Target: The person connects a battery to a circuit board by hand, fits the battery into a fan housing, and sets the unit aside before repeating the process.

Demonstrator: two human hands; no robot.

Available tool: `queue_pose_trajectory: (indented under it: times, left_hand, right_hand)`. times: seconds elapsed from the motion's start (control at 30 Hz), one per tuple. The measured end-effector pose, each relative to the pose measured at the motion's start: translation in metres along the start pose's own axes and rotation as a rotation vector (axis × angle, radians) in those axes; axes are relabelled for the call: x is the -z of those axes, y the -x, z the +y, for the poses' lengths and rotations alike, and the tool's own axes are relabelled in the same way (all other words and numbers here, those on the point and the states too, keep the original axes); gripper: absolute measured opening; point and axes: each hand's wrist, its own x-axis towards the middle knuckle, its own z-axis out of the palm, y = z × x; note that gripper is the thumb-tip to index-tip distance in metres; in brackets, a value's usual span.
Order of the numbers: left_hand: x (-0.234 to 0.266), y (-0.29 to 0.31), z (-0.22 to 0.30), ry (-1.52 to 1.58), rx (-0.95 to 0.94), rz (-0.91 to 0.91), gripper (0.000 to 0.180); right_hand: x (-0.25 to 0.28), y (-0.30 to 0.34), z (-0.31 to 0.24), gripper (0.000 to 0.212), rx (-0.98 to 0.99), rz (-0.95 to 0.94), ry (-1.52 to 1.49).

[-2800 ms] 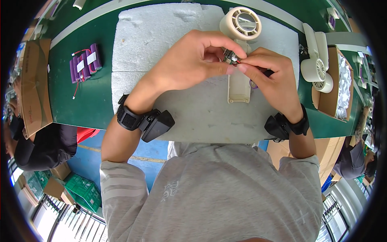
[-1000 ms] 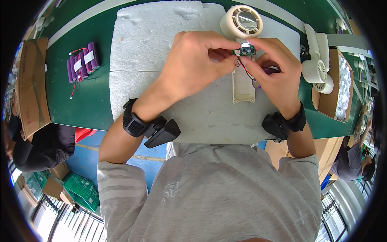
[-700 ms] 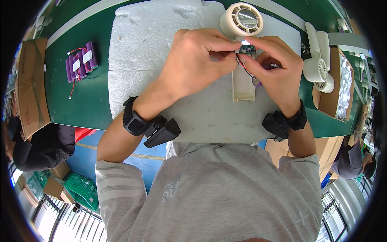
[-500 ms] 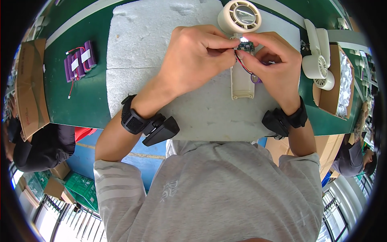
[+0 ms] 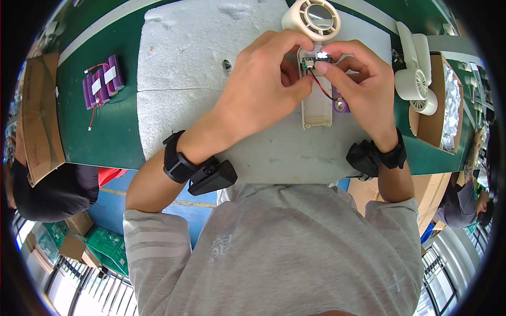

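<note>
Circuit board pinched over a cream handle shell, at one o'clock in the view.
The right hand clamps it between thumb and forefinger; the left hand, at the board's eight o'clock, has thumb and forefinger apart. Red and black wires run toward five o'clock to a purple battery. At ten o'clock, purple battery packs carry white labels, too small to read; pale lettering marks the gray shirt near seven.
</note>
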Motion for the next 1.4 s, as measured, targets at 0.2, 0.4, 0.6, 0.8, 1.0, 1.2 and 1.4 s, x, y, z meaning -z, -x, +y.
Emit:
queue_pose_trajectory:
  times: [0.2, 0.4, 0.6, 0.8, 1.0, 1.2, 1.4]
  left_hand:
    - [-0.004, 0.002, 0.004, -0.057, 0.053, -0.015, 0.040]
    - [-0.005, 0.002, 0.002, -0.083, 0.031, -0.013, 0.041]
    - [-0.006, 0.001, 0.003, -0.096, 0.054, -0.009, 0.042]
    - [-0.005, 0.001, 0.001, -0.074, 0.052, -0.018, 0.041]
    - [-0.003, 0.000, 0.000, -0.055, 0.062, -0.054, 0.041]
    - [0.005, -0.002, 0.002, 0.034, 0.071, -0.119, 0.036]
    - [0.011, -0.007, -0.002, 0.123, 0.047, -0.139, 0.024]
  right_hand:
    - [0.003, 0.001, 0.003, 0.020, 0.061, -0.016, 0.071]
    - [0.002, 0.000, 0.005, 0.018, 0.142, -0.001, 0.137]
    - [0.000, -0.002, 0.006, 0.019, 0.162, 0.034, 0.189]
    - [-0.001, 0.000, 0.005, 0.020, 0.198, 0.046, 0.214]
    - [-0.001, 0.000, 0.004, 0.020, 0.209, 0.059, 0.228]
    - [-0.002, 0.001, 0.002, 0.020, 0.181, 0.059, 0.250]
    - [-0.002, 0.001, 0.003, 0.019, 0.169, 0.059, 0.248]
